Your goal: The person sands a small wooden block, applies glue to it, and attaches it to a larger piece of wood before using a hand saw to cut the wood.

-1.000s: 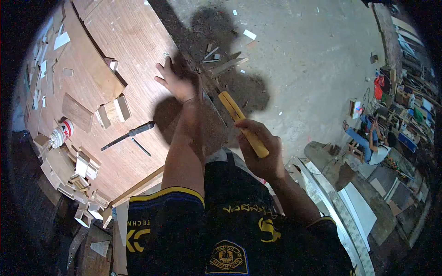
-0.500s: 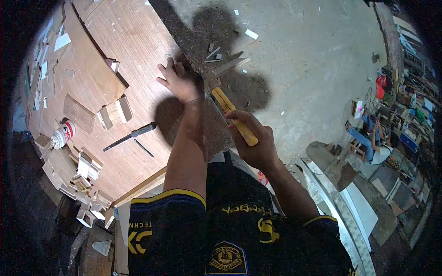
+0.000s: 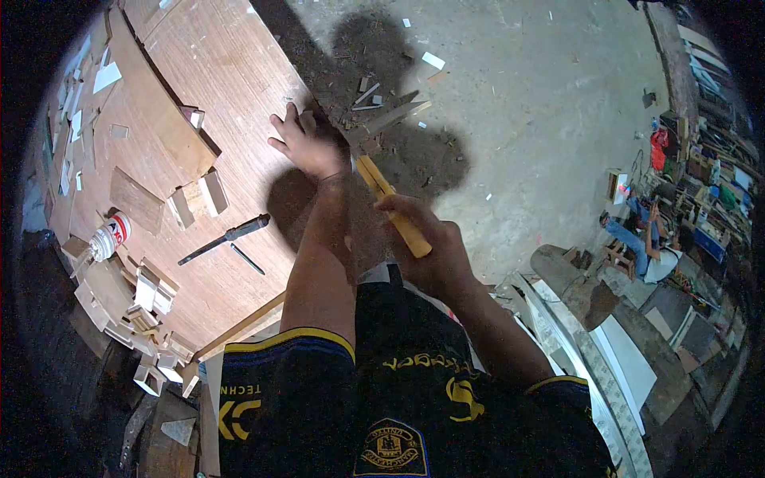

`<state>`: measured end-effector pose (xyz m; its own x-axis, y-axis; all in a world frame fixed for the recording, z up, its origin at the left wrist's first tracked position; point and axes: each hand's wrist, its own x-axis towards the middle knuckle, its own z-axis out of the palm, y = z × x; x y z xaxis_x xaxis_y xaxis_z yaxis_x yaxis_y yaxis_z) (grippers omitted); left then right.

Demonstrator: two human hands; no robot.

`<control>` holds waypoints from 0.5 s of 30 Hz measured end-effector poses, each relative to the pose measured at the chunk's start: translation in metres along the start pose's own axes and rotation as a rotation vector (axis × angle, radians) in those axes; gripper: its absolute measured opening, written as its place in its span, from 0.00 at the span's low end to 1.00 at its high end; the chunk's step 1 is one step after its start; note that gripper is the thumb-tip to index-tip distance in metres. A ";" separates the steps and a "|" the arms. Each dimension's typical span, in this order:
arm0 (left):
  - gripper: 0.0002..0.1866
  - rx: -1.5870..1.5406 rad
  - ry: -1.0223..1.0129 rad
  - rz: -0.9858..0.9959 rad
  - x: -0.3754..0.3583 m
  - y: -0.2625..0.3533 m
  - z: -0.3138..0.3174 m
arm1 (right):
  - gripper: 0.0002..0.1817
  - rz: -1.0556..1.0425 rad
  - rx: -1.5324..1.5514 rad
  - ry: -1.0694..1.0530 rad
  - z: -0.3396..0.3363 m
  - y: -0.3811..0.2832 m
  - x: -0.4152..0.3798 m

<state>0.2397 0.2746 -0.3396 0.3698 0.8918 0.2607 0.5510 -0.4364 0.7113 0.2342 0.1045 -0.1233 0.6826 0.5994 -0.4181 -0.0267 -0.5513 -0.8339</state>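
My left hand (image 3: 307, 143) rests with fingers spread near the far edge of a round wooden tabletop (image 3: 231, 72), pressing down on it. My right hand (image 3: 426, 247) is closed around the yellow handle of a tool (image 3: 390, 203). The handle slants up toward my left hand, and its far end sits at the tabletop's edge just below that hand. The tool's working end is hidden behind my left wrist.
A dark-handled chisel (image 3: 223, 237) and a thin rod (image 3: 245, 256) lie on the tabletop. A white glue bottle (image 3: 107, 237) and several small wood blocks (image 3: 151, 291) sit at the left. Wood scraps (image 3: 382, 99) litter the concrete floor. A seated person (image 3: 637, 239) is far right.
My right hand has pushed the yellow-handled tool up and leftward, closer to my left hand. My left hand has stayed at the tabletop's edge.
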 end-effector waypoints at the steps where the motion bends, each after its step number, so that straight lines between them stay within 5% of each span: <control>1: 0.11 -0.004 0.001 0.004 -0.001 -0.003 0.005 | 0.16 -0.004 0.000 0.005 0.002 0.001 -0.001; 4: 0.09 -0.411 0.084 -0.176 -0.003 -0.011 0.014 | 0.17 0.040 -0.072 -0.040 0.008 0.003 -0.005; 6: 0.08 -0.004 0.075 0.053 -0.003 -0.015 0.013 | 0.16 0.048 -0.109 -0.041 0.009 0.003 -0.005; 9: 0.09 0.206 0.026 0.163 0.001 -0.013 0.007 | 0.16 0.080 -0.062 -0.030 0.006 0.007 -0.009; 15: 0.06 0.204 -0.005 0.095 0.000 -0.006 0.005 | 0.16 0.068 -0.057 -0.021 -0.015 0.007 -0.078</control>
<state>0.2404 0.2772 -0.3473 0.4311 0.8449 0.3167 0.6532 -0.5344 0.5365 0.1922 0.0451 -0.0908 0.6654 0.5711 -0.4807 -0.0300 -0.6230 -0.7817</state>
